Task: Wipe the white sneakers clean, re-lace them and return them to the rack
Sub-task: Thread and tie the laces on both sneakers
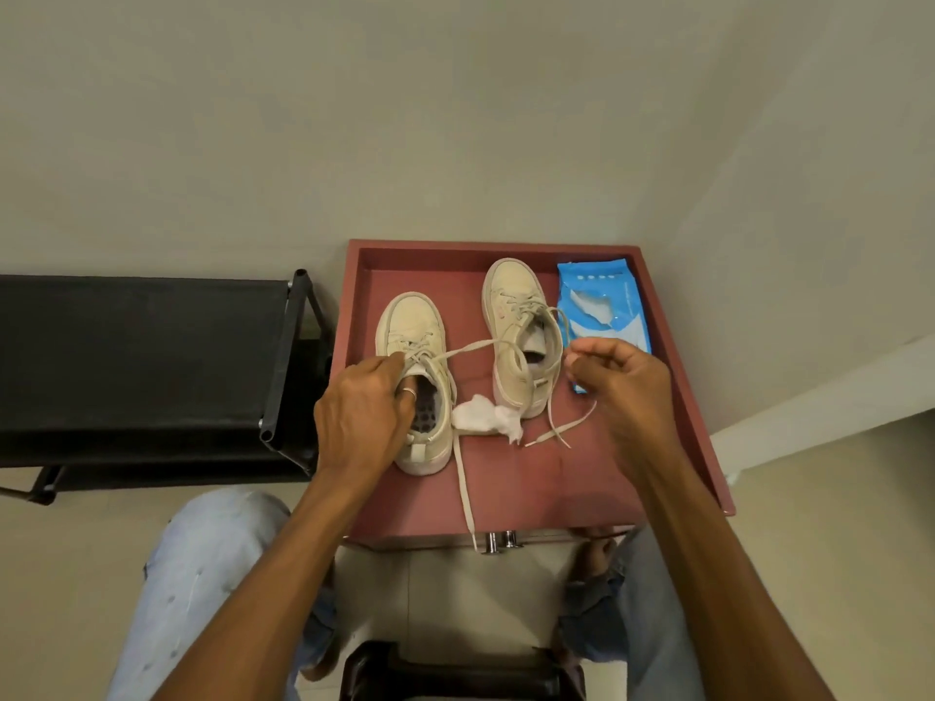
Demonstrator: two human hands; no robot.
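Observation:
Two cream-white sneakers stand toes-away on a red tabletop (531, 488). My left hand (359, 412) grips the collar of the left sneaker (412, 321), with its fingers inside the opening. A lace from that shoe stretches to the right across the right sneaker (511, 296). My right hand (625, 384) is raised beside the right sneaker and pinches a shoelace (561, 321) between thumb and fingers. Another lace end (465, 493) trails over the table's front edge. A crumpled white wipe (483, 417) lies between the shoes.
An opened blue pack of wipes (597, 301) lies at the table's far right. A black shoe rack (141, 346) stands to the left against the wall. My knees in light jeans flank the table, and a black seat (455, 672) is below.

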